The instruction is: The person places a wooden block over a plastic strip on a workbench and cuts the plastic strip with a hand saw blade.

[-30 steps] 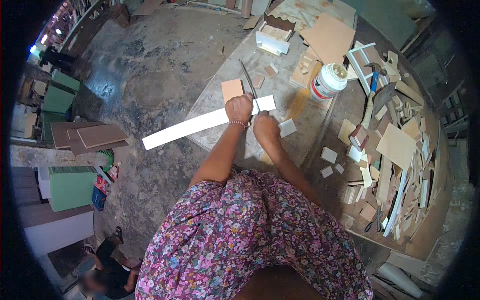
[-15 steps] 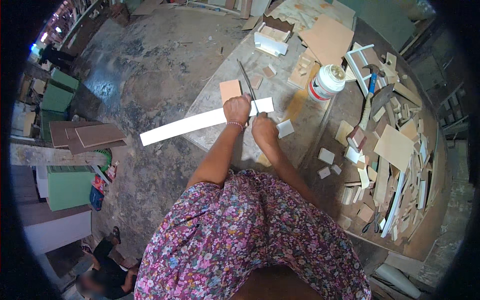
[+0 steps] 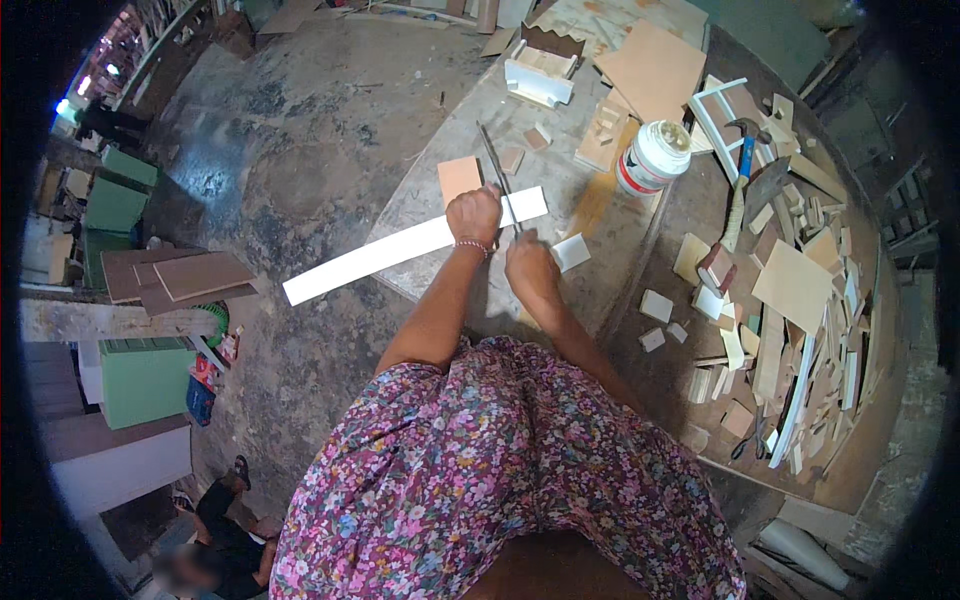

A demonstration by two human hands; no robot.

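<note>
My left hand [image 3: 472, 218] is closed over a long white strip [image 3: 370, 258], pressing it on the worktable [image 3: 430, 175] near a tan square board [image 3: 457, 178]; the strip's left end reaches past the table's edge. Just right of it, my right hand [image 3: 532, 268] grips a long, thin saw [image 3: 491, 150] that lies across the strip near its right end; the handle is hidden in my fingers. A small white square piece [image 3: 572, 251] lies beside that hand. Farther right stands an open white tub [image 3: 653, 160] with pale contents.
Offcuts [image 3: 790, 290], a hammer [image 3: 746, 155] and a white frame [image 3: 715, 115] crowd the table's right. A small wooden box [image 3: 540, 70] is at the back. Boards [image 3: 200, 275] and green panels [image 3: 145, 385] are left; another person [image 3: 220, 530] is low on the left.
The saw and my right hand have shifted only slightly along the cutting line. My left hand stays on the white strip, which holds nearly the same position.
</note>
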